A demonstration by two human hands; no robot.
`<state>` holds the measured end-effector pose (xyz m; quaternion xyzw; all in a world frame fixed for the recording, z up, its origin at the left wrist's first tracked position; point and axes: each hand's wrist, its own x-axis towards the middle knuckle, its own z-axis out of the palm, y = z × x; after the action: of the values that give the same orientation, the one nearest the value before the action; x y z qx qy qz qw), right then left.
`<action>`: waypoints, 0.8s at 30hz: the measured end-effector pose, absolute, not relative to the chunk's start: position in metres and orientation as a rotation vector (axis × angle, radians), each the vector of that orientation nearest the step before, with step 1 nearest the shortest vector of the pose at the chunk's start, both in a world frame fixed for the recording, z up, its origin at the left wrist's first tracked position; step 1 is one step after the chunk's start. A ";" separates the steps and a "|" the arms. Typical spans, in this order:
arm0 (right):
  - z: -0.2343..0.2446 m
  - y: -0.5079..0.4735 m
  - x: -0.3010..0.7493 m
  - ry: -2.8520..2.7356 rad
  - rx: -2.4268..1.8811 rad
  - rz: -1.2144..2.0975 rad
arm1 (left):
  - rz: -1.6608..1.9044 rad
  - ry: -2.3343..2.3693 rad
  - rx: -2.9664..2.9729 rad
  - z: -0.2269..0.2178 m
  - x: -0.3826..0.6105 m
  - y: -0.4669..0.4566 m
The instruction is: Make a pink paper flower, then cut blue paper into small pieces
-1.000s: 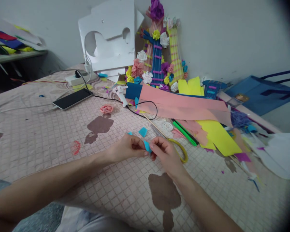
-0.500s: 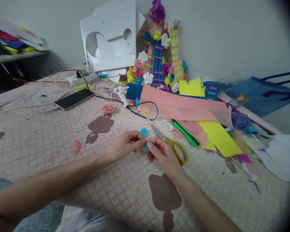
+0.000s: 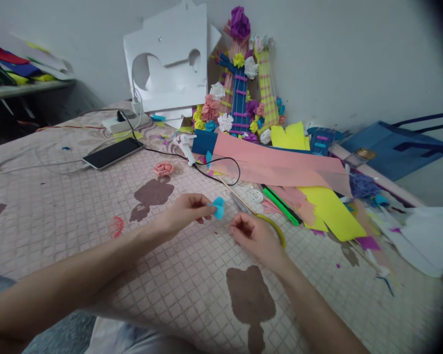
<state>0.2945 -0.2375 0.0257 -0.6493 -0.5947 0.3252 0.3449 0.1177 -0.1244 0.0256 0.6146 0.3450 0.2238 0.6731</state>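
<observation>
Between the thumb and fingers of my left hand (image 3: 192, 210) is a small piece of light blue paper (image 3: 218, 208), its wider part fanning out to the right. My right hand (image 3: 256, 238) hovers just right of it, apart from the paper, fingers curled together and nothing showing in them. Behind that hand lie scissors with a yellow handle (image 3: 279, 233), partly hidden by it. A thin wooden stick (image 3: 239, 195) runs beside the blades. A green and black cutter (image 3: 282, 205) rests farther right.
A white glue gun (image 3: 185, 149) with a black cord, a phone (image 3: 113, 153) and a pink paper flower (image 3: 164, 169) lie beyond my hands. Pink paper (image 3: 273, 160) and yellow sheets (image 3: 330, 211) spread to the right. Decorated paper guitars (image 3: 239, 98) lean on the wall.
My hands have moved apart. My right hand has let go of the blue paper and shifted slightly right; my left hand still holds it, now in fuller view.
</observation>
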 end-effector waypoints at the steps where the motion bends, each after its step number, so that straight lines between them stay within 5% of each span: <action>1: 0.029 -0.239 0.304 -1.641 -1.805 0.693 | 0.524 0.787 1.351 0.026 0.116 -0.121; 5: 0.035 -0.247 0.339 -1.832 -2.231 0.187 | 0.530 0.784 1.293 0.029 0.108 -0.101; 13: 0.031 -0.253 0.348 -1.909 -2.484 0.068 | 0.016 0.667 1.449 0.026 0.096 -0.079; 24: 0.035 -0.250 0.353 -1.857 -2.487 0.153 | 0.484 0.818 1.366 0.021 0.103 -0.078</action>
<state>0.3527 -0.2504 0.0352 -0.8002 -0.5974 0.0491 0.0172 0.1027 -0.0776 0.0212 0.6069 0.3633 0.2148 0.6734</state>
